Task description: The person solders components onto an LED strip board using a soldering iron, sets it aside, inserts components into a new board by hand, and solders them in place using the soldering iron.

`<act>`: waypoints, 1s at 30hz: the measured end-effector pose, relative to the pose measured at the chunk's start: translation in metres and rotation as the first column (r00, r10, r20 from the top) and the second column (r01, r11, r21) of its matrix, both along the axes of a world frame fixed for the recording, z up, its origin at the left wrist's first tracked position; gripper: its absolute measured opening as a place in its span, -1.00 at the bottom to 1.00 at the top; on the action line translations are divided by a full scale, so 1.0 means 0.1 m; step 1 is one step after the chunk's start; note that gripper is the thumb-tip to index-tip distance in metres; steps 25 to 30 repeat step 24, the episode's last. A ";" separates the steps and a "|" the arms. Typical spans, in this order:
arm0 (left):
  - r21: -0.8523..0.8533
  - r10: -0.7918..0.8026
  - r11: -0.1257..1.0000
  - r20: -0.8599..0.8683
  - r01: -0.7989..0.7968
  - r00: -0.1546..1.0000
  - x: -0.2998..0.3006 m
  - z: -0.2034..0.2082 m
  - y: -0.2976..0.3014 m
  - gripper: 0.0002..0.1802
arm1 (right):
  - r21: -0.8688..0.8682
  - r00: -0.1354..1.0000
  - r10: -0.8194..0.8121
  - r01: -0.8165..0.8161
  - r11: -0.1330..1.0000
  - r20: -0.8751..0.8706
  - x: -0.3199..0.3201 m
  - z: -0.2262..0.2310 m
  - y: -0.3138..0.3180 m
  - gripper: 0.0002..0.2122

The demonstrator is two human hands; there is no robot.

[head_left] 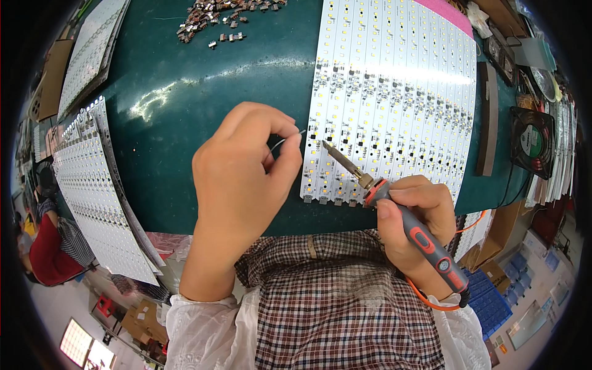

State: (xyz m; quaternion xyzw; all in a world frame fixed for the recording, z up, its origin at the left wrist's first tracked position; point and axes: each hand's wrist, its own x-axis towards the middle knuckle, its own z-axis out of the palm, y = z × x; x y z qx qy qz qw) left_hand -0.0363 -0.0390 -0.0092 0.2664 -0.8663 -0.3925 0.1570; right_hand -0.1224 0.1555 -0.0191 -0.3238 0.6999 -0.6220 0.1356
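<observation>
A soldering iron (425,242) with a grey and red handle rests in my right hand (431,206), fingers wrapped round its front part. Its tip points up and left, over the left edge of a white LED strip board panel (394,80); whether it touches cannot be made out. My left hand (240,160) is just left of that edge, thumb and forefinger pinched on a thin solder wire (279,143). The wire's end reaches toward the board, near the iron's tip. Rows of small yellow LEDs and dark chips cover the panel, with small connectors (323,201) along its near edge.
A pile of small connectors (216,15) lies at the far side of the green tabletop (166,166). Stacks of LED boards (102,191) stand at left. To the right are a dark bar (488,120) and a black fan (531,140). An orange cord (425,301) trails from the iron.
</observation>
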 end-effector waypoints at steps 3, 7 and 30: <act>-0.026 0.030 0.999 0.024 -0.029 0.999 0.02 0.02 -0.02 -0.92 | 0.020 0.999 0.021 -0.021 1.000 -0.027 0.00 0.00 0.00 -0.74; -0.081 0.058 0.995 0.099 -0.050 0.993 0.02 0.05 -0.02 -0.92 | 0.063 0.998 0.041 -0.037 0.997 -0.056 -0.01 0.02 0.01 -0.72; 0.115 0.028 0.992 0.169 -0.048 0.985 -0.04 0.00 -0.02 -0.86 | -0.219 0.702 -0.659 0.622 0.752 -0.270 -1.23 0.47 0.48 -0.80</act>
